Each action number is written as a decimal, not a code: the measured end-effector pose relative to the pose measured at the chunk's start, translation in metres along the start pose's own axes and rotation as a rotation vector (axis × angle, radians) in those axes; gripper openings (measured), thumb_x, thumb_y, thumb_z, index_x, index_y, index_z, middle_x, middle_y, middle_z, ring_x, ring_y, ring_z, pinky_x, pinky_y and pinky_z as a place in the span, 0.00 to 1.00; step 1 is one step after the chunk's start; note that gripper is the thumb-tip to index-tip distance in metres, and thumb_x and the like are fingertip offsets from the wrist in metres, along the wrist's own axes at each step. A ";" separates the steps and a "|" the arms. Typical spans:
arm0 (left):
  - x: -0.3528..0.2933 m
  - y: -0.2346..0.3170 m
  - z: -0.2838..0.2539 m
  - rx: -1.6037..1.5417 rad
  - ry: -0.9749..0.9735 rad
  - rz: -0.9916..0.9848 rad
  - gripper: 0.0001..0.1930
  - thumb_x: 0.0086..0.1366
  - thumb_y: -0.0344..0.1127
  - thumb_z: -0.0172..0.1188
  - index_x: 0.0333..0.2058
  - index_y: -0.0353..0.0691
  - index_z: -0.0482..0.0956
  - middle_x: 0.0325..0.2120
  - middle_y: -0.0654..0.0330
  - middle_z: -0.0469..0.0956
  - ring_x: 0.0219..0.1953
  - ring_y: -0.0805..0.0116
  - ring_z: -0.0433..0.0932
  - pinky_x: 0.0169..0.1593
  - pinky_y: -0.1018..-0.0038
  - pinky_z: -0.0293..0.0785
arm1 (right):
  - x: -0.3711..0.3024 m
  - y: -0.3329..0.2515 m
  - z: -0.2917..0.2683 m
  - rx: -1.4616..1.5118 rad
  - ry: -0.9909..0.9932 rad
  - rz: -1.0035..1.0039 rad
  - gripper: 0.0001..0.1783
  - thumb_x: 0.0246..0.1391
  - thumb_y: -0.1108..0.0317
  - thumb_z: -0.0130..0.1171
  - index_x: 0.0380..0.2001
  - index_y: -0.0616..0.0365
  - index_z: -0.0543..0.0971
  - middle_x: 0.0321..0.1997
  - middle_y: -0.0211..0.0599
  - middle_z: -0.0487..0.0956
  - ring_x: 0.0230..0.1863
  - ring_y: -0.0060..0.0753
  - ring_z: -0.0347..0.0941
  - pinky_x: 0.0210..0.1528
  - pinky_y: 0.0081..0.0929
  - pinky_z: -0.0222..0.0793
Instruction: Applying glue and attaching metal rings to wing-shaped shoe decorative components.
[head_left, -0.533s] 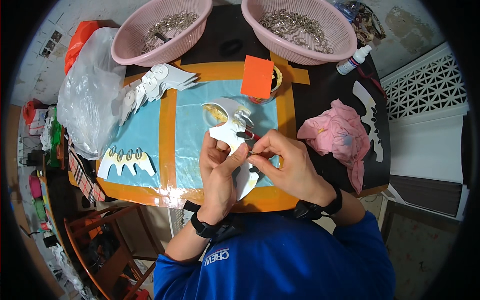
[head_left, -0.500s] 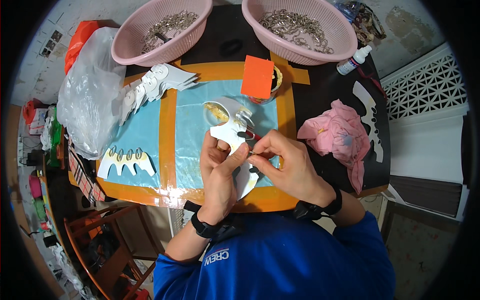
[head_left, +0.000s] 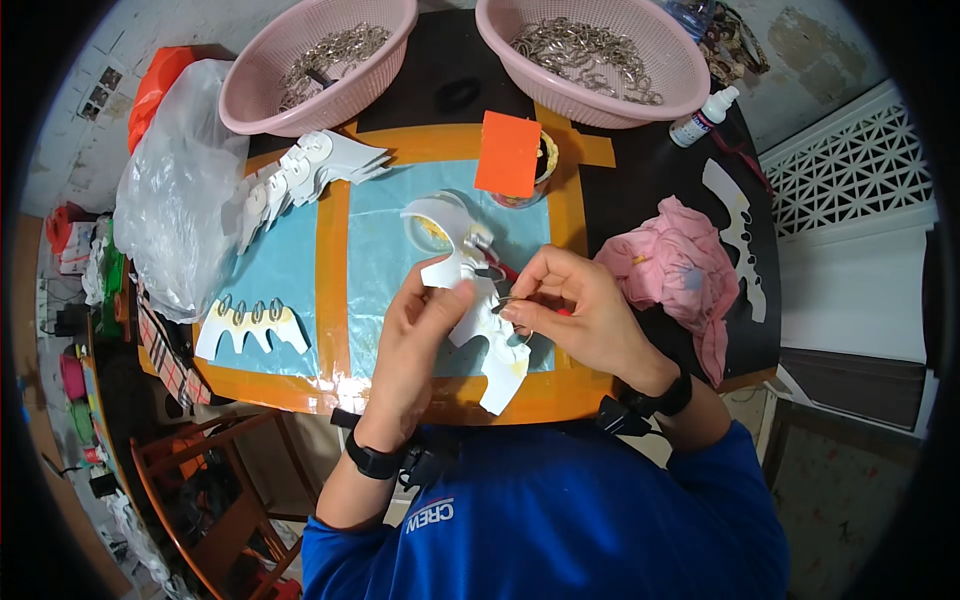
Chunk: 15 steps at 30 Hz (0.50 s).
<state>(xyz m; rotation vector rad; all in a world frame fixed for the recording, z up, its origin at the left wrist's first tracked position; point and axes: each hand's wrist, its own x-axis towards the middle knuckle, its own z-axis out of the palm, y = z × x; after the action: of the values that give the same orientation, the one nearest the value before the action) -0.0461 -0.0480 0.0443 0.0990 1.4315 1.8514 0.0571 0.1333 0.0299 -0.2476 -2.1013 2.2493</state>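
Note:
My left hand [head_left: 408,330] grips a white scalloped sheet piece [head_left: 505,372] between thumb and fingers, tilted above the table. Metal rings sit along its notched edge, and yellowish smears mark its surface. My right hand [head_left: 585,312] is closed at that edge, thumb and forefinger pinching a small metal ring [head_left: 509,298]. A red object, perhaps a handle, shows partly behind the right fingers; its kind is hidden. Just beyond the piece's upper end sits a round translucent dish [head_left: 418,238] with yellowish matter. A similar white piece [head_left: 252,338] with several upright rings lies at left.
Two pink baskets [head_left: 390,75] of metal rings stand at the back. Nearer are a jar [head_left: 518,201] under an orange card [head_left: 508,153] and stacked white pieces [head_left: 345,157]. A plastic bag [head_left: 180,190] lies left; a pink cloth [head_left: 665,275], white bottle [head_left: 703,118] and notched strip [head_left: 735,215] lie right.
The white piece has swung so that its lower end shows farther right and more fully. My left hand has shifted left along it; my right hand has moved slightly right, still pinching at the edge.

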 end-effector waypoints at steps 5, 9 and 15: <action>0.000 -0.006 -0.012 0.217 -0.082 -0.005 0.19 0.70 0.34 0.70 0.56 0.36 0.77 0.41 0.62 0.83 0.42 0.78 0.80 0.48 0.78 0.75 | 0.001 -0.003 0.001 0.015 -0.009 0.059 0.08 0.65 0.77 0.65 0.40 0.63 0.73 0.36 0.32 0.81 0.38 0.17 0.79 0.42 0.18 0.76; 0.002 -0.006 -0.011 0.204 -0.076 -0.003 0.18 0.70 0.31 0.68 0.56 0.36 0.76 0.37 0.63 0.82 0.40 0.79 0.79 0.46 0.78 0.76 | 0.000 -0.003 0.001 0.019 -0.013 0.059 0.09 0.65 0.77 0.65 0.40 0.62 0.73 0.36 0.31 0.81 0.38 0.17 0.79 0.42 0.17 0.76; 0.001 -0.017 0.003 0.056 -0.037 0.187 0.22 0.73 0.25 0.61 0.62 0.37 0.64 0.38 0.61 0.79 0.39 0.77 0.78 0.44 0.78 0.76 | 0.000 -0.001 0.007 -0.067 0.000 0.013 0.08 0.65 0.77 0.65 0.41 0.62 0.73 0.38 0.30 0.80 0.41 0.17 0.80 0.44 0.17 0.77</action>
<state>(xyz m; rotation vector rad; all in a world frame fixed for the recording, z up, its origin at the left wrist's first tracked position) -0.0363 -0.0433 0.0302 0.3021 1.4914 1.9484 0.0564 0.1259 0.0311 -0.2648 -2.1838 2.1886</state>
